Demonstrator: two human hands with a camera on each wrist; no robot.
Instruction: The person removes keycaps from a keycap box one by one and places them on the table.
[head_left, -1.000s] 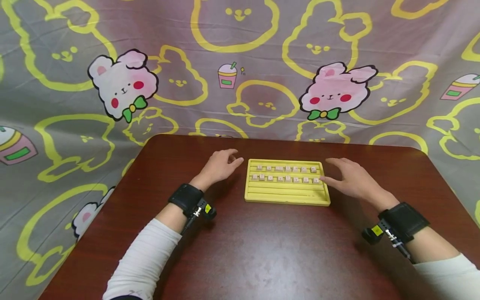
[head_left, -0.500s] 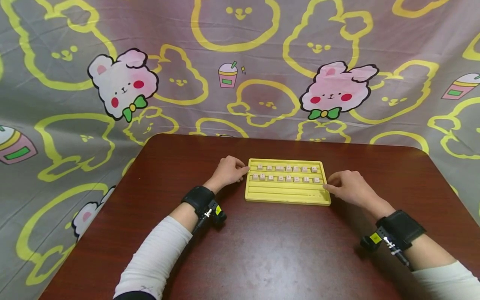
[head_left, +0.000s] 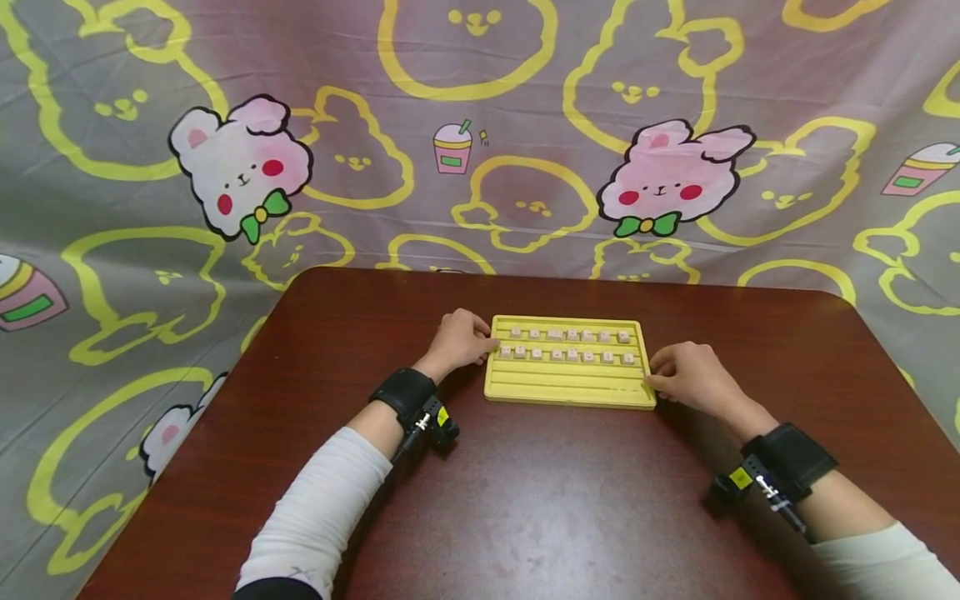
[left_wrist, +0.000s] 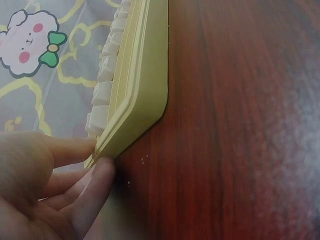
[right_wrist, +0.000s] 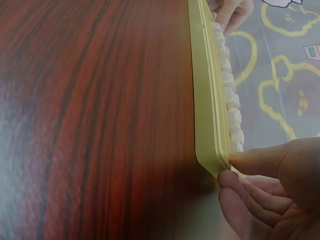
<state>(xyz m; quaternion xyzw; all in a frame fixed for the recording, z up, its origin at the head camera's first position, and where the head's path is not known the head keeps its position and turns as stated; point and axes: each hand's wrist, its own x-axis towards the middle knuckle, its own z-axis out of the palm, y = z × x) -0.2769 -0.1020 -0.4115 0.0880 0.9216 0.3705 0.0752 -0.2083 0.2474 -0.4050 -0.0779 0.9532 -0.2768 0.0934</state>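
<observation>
A yellow rectangular tray (head_left: 562, 393) lies on the table, with two rows of small white keycap-like pieces (head_left: 572, 354) in its farther half. Ridges run across its bare nearer half. My left hand (head_left: 453, 340) pinches the tray's left edge; in the left wrist view, the thumb and a finger meet on the rim by the corner. At the opposite end, my right hand (head_left: 697, 379) grips the right edge, and the right wrist view has thumb and fingers on either side of the rim. Marks on the white pieces are too small to read.
The dark red-brown wooden table (head_left: 540, 492) extends around the tray. Behind it hangs a grey-pink cloth (head_left: 525, 125) printed with cartoon bunnies and yellow outlines. Each wrist bears a black strap with a small camera.
Both hands have come in to the tray's sides. The left moved right onto its edge, the right moved slightly down along its side, and fingers that were apart now pinch the rims.
</observation>
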